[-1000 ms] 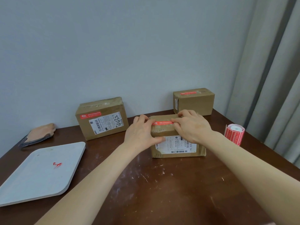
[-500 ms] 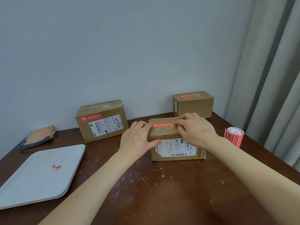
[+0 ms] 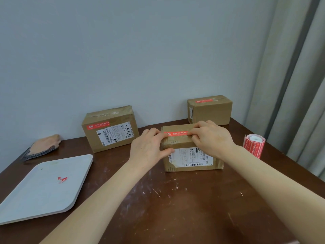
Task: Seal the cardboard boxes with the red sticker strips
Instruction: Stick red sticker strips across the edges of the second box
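Centre frame: cardboard box (image 3: 191, 155) on bench (image 3: 175, 199), red sticker strip (image 3: 176, 133) along its top. Left hand (image 3: 149, 148) grip wraps the box's left corner, thumb on front. Right hand (image 3: 211, 138) curled fingers hide the strip's right end; pinching or pressing, can't tell.

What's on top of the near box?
A red strip along the box top; the left hand grips the box at the strip's left end, the right hand covers its right end, hiding it.

worktop (image 3: 175, 208) brown, scuffed | white tray (image 3: 26, 199) at 8 o'clock | tan cloth (image 3: 44, 145) at 10 o'clock | curtain (image 3: 299, 85) at 3 o'clock
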Motion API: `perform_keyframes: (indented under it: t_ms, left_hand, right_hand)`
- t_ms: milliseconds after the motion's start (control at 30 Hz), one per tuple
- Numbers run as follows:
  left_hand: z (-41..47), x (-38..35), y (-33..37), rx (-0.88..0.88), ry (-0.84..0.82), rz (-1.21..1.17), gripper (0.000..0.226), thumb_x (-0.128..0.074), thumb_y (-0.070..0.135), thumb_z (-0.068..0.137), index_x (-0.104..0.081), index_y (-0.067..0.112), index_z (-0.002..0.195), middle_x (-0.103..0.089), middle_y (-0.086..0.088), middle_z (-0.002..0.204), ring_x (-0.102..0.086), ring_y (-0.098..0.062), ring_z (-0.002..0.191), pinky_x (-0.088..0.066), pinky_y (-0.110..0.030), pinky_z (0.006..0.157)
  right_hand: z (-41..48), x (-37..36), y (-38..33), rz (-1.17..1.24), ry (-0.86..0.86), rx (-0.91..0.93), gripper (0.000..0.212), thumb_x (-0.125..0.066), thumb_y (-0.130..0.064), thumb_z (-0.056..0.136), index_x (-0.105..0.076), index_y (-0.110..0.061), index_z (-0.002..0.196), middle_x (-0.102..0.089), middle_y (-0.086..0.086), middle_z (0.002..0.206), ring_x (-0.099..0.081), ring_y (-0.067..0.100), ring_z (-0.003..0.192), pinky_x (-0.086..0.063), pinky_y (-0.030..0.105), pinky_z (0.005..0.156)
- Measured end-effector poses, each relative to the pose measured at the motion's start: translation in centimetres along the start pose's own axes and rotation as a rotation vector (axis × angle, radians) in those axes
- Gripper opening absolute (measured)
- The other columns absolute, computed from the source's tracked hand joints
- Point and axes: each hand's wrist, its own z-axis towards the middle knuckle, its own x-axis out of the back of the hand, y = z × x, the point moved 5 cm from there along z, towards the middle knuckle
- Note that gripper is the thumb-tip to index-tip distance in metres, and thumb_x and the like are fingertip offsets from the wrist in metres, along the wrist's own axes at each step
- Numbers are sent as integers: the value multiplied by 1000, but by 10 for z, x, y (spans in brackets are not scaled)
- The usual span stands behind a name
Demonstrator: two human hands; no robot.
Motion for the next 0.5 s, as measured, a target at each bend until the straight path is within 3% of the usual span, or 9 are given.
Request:
perform_keyframes:
  t_ms: [200,333,500]
  left_hand:
    - [-3,0,-1,11,28,0,64,-49,69,79,-47,33,132,-50,16,124,-47,-5,111,-41,-20,67]
    - [0,0,-1,28,20,-35,65,-53,70,76,-48,32,130,-50,16,124,-49,-5,111,-41,-20,67]
    - [5,-1,-8,63,-40,-56,84,-56,71,73,-32,27,140,-44,7,134,-45,-11,121,-45,-27,79]
  right_hand:
    - [-2,1,4,17,23,-5,37,-32,-32,99,-59,-36,125,-55,-8,125,-47,14,113,-45,32,79]
    - [2,0,3,44,-10,-13,37,-34,-29,98,-63,-34,120,-53,-7,127,-44,15,117,-46,34,85]
    - [5,0,7,52,16,-25,40,-32,-30,99,-50,-29,134,-49,-3,134,-39,19,124,-44,35,92]
